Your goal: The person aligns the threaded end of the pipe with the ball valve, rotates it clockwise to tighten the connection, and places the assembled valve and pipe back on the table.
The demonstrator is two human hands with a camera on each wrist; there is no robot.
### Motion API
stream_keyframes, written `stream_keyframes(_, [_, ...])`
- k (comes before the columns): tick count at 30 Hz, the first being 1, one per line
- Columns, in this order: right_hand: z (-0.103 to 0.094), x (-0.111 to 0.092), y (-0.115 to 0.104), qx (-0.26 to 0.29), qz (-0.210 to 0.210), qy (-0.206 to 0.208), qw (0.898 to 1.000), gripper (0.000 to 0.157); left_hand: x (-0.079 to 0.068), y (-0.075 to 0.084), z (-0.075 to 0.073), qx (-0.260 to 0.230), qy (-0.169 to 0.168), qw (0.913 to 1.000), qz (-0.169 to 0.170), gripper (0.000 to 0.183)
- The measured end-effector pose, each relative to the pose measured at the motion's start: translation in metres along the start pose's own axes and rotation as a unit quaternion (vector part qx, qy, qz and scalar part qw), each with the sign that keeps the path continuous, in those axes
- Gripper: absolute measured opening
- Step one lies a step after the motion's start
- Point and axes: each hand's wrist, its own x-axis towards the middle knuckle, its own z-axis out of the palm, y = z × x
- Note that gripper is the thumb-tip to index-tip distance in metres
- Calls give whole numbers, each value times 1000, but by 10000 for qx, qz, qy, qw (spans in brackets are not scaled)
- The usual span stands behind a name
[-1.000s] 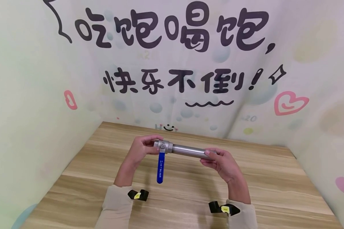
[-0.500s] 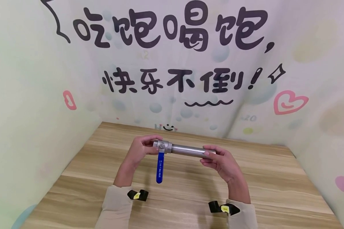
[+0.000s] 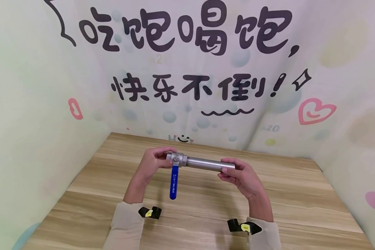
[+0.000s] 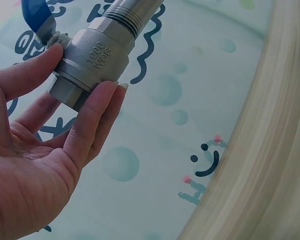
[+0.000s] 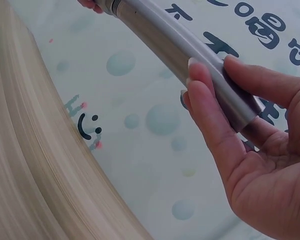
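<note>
A steel ball valve (image 3: pixel 176 159) with a blue lever handle (image 3: pixel 174 184) is held above the table in the head view, its lever pointing toward me. My left hand (image 3: pixel 151 161) grips the valve's left end between thumb and fingers. A plain steel pipe (image 3: pixel 204 164) runs from the valve's right side, and its threads (image 4: pixel 121 21) show at the valve's mouth in the left wrist view. My right hand (image 3: pixel 245 177) pinches the pipe near its free end, thumb on one side and fingers on the other, as the right wrist view shows (image 5: pixel 205 100).
The wood-grain table (image 3: pixel 187 215) lies beneath both hands. A printed white backdrop (image 3: pixel 187 121) rises along its back and sides. Each sleeve cuff bears a black wrist mount (image 3: pixel 150 212).
The valve and pipe stay almost in place between my hands. My right thumb and fingers have shifted slightly on the pipe, baring more of its right end.
</note>
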Motion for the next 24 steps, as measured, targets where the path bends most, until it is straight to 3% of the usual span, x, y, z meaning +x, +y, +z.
stream_keyframes(24, [3, 3, 0, -353, 302, 256, 9986, 13, 1, 1, -2, 93, -78, 9998, 181, 35])
